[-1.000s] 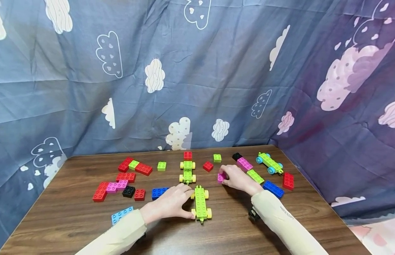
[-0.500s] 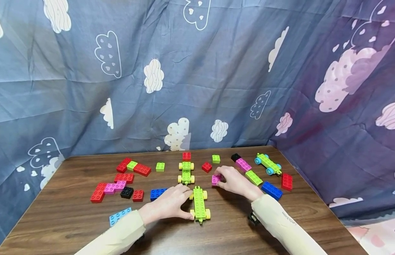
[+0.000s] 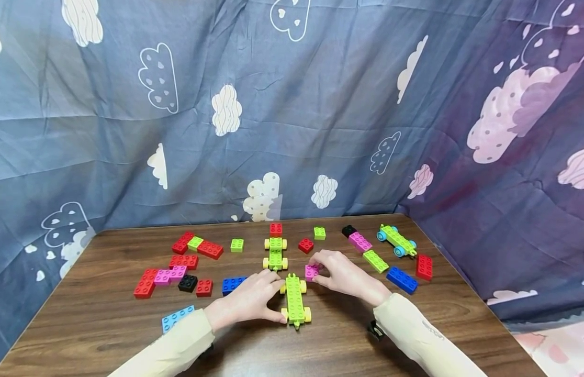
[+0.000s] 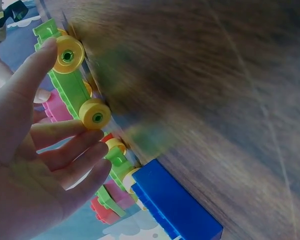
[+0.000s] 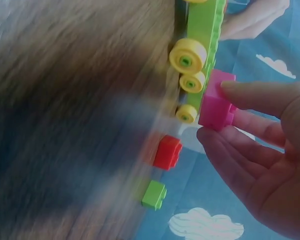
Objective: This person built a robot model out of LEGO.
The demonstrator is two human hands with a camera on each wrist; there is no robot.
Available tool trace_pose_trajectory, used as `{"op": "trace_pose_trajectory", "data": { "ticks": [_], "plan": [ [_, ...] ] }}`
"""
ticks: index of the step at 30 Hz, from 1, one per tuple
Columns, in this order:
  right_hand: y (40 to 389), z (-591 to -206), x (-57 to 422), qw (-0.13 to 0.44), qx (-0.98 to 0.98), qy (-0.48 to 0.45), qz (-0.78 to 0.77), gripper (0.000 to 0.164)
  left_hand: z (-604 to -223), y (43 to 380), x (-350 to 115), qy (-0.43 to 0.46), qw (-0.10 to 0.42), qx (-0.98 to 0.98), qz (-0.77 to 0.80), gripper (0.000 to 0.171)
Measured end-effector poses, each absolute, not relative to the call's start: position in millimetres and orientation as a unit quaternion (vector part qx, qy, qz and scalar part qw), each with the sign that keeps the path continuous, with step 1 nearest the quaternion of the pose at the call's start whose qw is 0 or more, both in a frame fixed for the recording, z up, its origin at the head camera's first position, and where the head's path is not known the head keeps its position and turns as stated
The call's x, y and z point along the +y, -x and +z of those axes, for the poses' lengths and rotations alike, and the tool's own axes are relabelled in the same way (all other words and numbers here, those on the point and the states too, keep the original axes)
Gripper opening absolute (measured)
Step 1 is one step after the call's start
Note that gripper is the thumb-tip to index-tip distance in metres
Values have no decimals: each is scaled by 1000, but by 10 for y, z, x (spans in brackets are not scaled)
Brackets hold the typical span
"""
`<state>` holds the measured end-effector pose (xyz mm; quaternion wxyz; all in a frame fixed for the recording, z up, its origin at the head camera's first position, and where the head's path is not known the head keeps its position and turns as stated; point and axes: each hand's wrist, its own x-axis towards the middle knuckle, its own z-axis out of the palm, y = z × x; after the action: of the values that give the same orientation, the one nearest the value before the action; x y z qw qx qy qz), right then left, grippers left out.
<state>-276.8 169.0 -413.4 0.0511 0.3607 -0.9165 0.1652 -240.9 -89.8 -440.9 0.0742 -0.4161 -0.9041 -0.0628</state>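
Note:
A lime-green toy car base (image 3: 295,299) with yellow wheels stands on the table in the middle of the head view. My left hand (image 3: 251,297) holds it from its left side; in the left wrist view the thumb is at one wheel and the index finger at the other wheel (image 4: 95,114). My right hand (image 3: 344,275) pinches a pink brick (image 3: 311,272) between thumb and fingers, just to the right of the car base's far end. The right wrist view shows this pink brick (image 5: 217,102) raised off the wood. Beyond lies another green car base (image 3: 275,254) with yellow wheels.
Bricks in red, pink, black and blue lie on the left, with a blue brick (image 3: 234,285) by my left hand. At right are a green base with blue wheels (image 3: 396,241), a blue brick (image 3: 402,280) and a red brick (image 3: 424,267). A curtain (image 3: 292,131) hangs behind.
My right hand has moved left with the pink brick, closer to the green car base. My left hand stays on the base.

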Motion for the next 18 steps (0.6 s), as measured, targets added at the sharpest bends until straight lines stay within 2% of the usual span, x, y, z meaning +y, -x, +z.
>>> {"op": "trace_pose_trajectory", "data": {
  "ticks": [8, 18],
  "plan": [
    [2715, -4136, 1625, 37, -903, -385, 188, 22, -4408, 2405, -911, 411, 64, -906, -74, 74],
    [2676, -4141, 1567, 25, -892, -402, 205, 21, -4415, 2397, -921, 421, 87, -900, -73, 73]
  ]
}}
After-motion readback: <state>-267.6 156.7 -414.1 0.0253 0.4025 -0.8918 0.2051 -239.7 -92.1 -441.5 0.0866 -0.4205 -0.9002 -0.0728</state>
